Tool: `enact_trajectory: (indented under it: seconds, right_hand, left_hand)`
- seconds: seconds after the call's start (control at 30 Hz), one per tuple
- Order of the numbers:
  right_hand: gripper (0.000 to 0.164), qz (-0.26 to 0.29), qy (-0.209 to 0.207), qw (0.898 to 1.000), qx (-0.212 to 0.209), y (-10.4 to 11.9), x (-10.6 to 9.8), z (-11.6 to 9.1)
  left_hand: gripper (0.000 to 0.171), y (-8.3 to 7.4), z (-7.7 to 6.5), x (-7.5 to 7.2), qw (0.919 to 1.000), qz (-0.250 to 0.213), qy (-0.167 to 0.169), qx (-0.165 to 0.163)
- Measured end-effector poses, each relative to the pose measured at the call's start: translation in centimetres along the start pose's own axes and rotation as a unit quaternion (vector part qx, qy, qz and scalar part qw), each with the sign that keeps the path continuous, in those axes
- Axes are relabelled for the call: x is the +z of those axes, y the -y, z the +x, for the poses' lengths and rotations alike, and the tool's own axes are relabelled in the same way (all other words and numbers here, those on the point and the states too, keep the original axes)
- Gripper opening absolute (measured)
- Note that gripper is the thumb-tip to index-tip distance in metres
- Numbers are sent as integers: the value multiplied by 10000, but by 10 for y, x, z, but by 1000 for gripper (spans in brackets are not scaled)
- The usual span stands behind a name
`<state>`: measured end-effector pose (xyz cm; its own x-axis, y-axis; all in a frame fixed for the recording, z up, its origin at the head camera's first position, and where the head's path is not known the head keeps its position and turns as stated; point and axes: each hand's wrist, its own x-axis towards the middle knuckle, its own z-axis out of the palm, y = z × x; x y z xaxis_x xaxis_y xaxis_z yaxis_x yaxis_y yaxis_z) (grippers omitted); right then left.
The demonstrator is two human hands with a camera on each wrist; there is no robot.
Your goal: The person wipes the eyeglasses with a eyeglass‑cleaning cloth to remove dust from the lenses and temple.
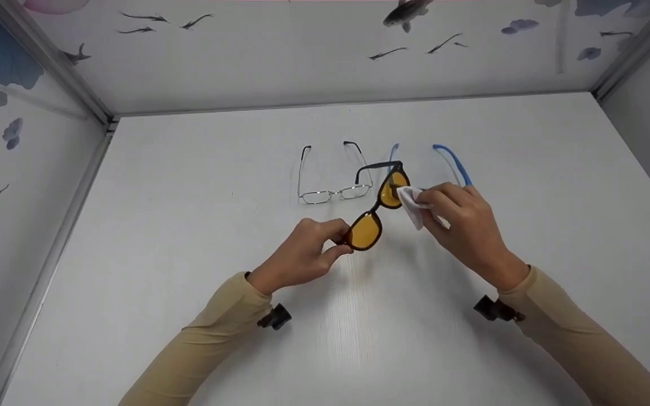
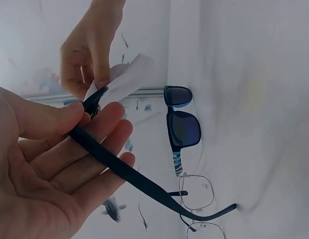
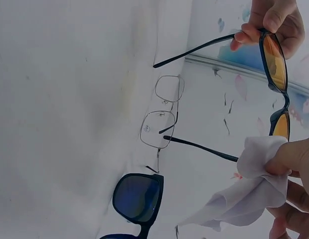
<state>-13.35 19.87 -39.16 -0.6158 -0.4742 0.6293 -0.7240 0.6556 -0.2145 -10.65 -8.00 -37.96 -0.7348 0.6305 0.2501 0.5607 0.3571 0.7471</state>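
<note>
Black-framed sunglasses with orange-yellow lenses [image 1: 365, 231] are held up above the table, tilted. My left hand [image 1: 311, 251] pinches them at the hinge end of one lens, and one temple runs past its fingers in the left wrist view. Between the fingers and thumb of my right hand [image 1: 463, 225] is a white cloth [image 1: 412, 207], which touches the other lens. In the right wrist view the cloth [image 3: 254, 184] hangs in folds and covers part of that lens.
Behind the held pair, thin wire-framed eyeglasses [image 1: 335, 194] stand on the white table [image 1: 161, 254]. Beside them lie dark-lensed sunglasses [image 3: 139, 196] with blue temples, mostly hidden by my right hand in the head view. Patterned panels [image 1: 302, 62] border the table.
</note>
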Motion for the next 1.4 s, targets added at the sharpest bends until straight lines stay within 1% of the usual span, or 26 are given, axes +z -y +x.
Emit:
enact_trajectory:
  seconds: [0.2,0.37,0.47,0.53,0.73,0.83,0.93,1.17,1.4]
  right_hand:
    - [34,56,-61,10000,-4,5,-3,-6]
    - [35,120,-110,9999,-56,7,-5,-9]
    - [37,123,-99,9998,-86,7,-6,-10]
    - [37,138,-92,9998,-93,6,-7,-11]
    - [39,201,-58,9997,-161,4,-8,-14]
    - [40,233,-8,9996,-176,5,-8,-16]
    - [41,253,19,9995,-181,6,-7,-17]
    - [40,316,86,9990,-293,9,-6,-19]
    - [42,410,167,9984,-342,9,-4,-20]
  left_hand:
    - [12,-2,0,-6,10000,17,-38,3]
    - [12,-5,0,-13,9996,48,-262,122]
    - [15,-9,2,-19,9990,170,-387,174]
    - [17,-11,4,-24,9987,266,-405,165]
    - [17,-19,12,-38,9970,748,-202,55]
    - [15,-22,15,-43,9947,1028,-69,14]
    - [14,-22,17,-45,9929,1188,17,-57]
    - [16,-19,20,-49,9918,1203,2,-423]
    - [13,-14,24,-55,9923,1162,-119,-415]
